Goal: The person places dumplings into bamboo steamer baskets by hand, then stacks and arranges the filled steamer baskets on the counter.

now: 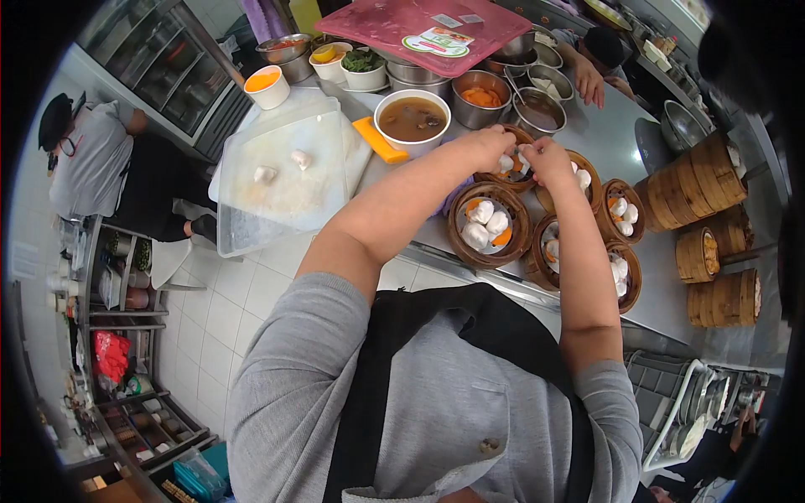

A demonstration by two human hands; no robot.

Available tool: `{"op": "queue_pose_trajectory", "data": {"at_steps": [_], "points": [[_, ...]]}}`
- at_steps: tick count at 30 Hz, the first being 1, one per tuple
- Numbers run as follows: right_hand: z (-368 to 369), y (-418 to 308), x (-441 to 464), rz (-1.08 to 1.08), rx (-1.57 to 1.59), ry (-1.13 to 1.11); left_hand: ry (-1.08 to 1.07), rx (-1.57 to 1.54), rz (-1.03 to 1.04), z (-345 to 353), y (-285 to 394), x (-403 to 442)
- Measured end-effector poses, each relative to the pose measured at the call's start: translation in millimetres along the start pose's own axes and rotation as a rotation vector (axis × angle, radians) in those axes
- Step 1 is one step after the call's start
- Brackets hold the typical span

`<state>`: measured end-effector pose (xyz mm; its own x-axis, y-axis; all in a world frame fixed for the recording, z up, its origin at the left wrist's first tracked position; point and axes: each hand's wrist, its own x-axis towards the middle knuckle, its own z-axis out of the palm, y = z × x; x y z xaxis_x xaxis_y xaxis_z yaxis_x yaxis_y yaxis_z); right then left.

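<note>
My left hand (493,147) and my right hand (547,161) meet over a bamboo steamer (535,132) at the far side of a cluster of steamers. The fingers of both are bent and closed. White dumplings (506,163) show just below the fingertips, and my right fingers seem to pinch one of them. What my left fingertips hold is hidden. Nearer to me, another bamboo steamer (453,220) holds several white dumplings (479,212) with orange pieces. More filled steamers (621,210) stand to the right, some partly behind my right forearm.
Left lies a clear plastic lid (239,201) with two small white pieces near it. A bowl of brown broth (412,120), an orange-handled tool (379,140) and metal pots (480,99) line the back. Steamer stacks (696,183) stand right. A co-worker's hand (591,84) rests across the counter; another person (92,159) is left.
</note>
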<state>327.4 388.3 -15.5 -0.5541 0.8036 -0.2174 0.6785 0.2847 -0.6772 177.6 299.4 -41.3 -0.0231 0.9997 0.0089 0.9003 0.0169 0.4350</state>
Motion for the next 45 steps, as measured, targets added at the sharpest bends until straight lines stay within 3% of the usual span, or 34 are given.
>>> {"op": "queue_pose_trajectory", "data": {"at_steps": [2,5,6,14,19,23,26,27,29,33,38,41,45], "points": [[12,13,18,-0.233,-0.308,0.156,-0.015,0.002,-0.019,-3,3,-3],[28,29,31,-0.401,-0.366,0.273,0.033,0.023,-0.001,1,1,-3],[28,25,32,-0.275,-0.342,0.188,0.049,-0.002,0.003,4,0,-2],[29,56,62,-0.348,-0.232,0.095,0.143,0.014,-0.013,20,-2,10],[21,12,16,-0.163,-0.004,0.046,0.159,-0.024,-0.054,-8,10,-25],[15,34,37,-0.103,0.072,0.025,0.208,-0.070,0.157,-53,-9,-95],[-5,38,22,-0.157,0.242,0.179,0.321,-0.222,-0.035,-92,-47,-186],[-14,38,19,-0.161,0.271,0.198,0.545,-0.085,-0.073,-84,-79,-218],[-25,47,23,-0.244,0.130,0.224,0.549,0.008,-0.379,-99,-103,-276],[-13,22,11,-0.299,-0.157,0.142,0.625,-0.163,-0.548,-102,-105,-343],[13,-8,-3,-0.157,-0.517,-0.041,0.575,-0.184,-0.591,-90,-87,-356],[15,-18,-9,-0.097,-0.518,-0.030,0.553,-0.169,-0.557,-87,-77,-352],[8,12,13,-0.170,-0.435,0.004,0.531,-0.140,-0.577,-87,-68,-352]]}}
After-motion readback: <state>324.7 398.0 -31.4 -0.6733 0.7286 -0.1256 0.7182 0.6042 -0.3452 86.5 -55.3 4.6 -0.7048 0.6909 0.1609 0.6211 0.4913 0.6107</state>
